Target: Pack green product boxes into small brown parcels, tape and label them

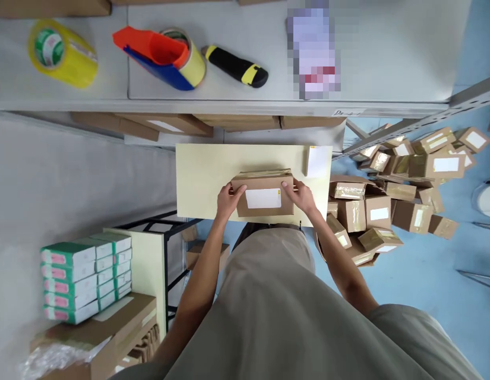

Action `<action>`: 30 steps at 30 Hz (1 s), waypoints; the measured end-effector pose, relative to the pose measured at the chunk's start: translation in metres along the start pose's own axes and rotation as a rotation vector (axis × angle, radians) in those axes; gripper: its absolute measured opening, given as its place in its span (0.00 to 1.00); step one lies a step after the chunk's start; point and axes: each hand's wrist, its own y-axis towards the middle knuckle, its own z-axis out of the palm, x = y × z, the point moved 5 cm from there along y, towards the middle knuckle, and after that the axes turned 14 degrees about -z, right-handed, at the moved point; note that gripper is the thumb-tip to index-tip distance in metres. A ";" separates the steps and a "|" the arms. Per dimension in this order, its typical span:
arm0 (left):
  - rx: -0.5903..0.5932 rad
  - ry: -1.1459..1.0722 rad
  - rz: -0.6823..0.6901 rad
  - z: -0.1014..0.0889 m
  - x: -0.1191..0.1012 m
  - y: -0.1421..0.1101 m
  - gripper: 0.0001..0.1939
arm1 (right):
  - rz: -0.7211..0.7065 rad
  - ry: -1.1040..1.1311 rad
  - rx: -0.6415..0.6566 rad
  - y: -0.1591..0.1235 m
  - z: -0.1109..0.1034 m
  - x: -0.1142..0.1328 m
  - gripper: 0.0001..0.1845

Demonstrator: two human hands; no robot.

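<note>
Both hands are gripping the box [264, 183], one at each end: the left hand [229, 200] is pressing its thumb on the labelled face near the far left corner, and the right hand [302, 196] is mirroring it at the far right corner, fingers of both curling round the ends. Each grip is opening only as wide as thumb and fingers need there.

The box is sitting on the table [201, 177], a little right of centre and close to the near edge; whether its base is lying fully flat, I cannot tell. It is looking light and stiff, the cardboard probably giving slightly under a hard squeeze. Glossy tape is running along its far edge, likely slicker, so the bare ends are offering the better hold.

The most room is stretching toward the left edge. A white pad [317, 161] is occupying the far right corner, narrowing that side. Beyond the far edge, a shelf [387, 58] is overhanging cartons [245, 122].
</note>
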 end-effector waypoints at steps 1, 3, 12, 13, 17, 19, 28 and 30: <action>-0.003 0.040 -0.019 0.000 -0.002 0.007 0.26 | 0.021 -0.028 0.024 0.003 0.005 0.001 0.39; -0.012 0.118 -0.061 0.000 -0.003 0.022 0.25 | 0.057 -0.074 0.074 0.010 0.016 0.003 0.36; -0.271 0.204 0.236 0.015 -0.040 0.018 0.37 | -0.038 -0.565 -0.139 0.072 -0.072 -0.019 0.25; -0.266 0.207 0.304 0.022 -0.048 0.010 0.34 | -0.038 -0.611 -0.147 0.085 -0.086 -0.026 0.26; -0.138 0.224 0.466 0.059 -0.076 -0.021 0.26 | -0.071 -0.703 0.035 0.128 -0.111 -0.052 0.29; -0.075 0.225 0.501 0.077 -0.083 -0.036 0.24 | -0.107 -0.722 0.113 0.137 -0.108 -0.058 0.28; 0.013 0.286 0.568 0.115 -0.088 -0.078 0.24 | -0.217 -0.758 0.092 0.111 -0.094 -0.066 0.36; 0.024 0.297 0.585 0.119 -0.089 -0.080 0.24 | -0.221 -0.766 0.101 0.106 -0.095 -0.068 0.37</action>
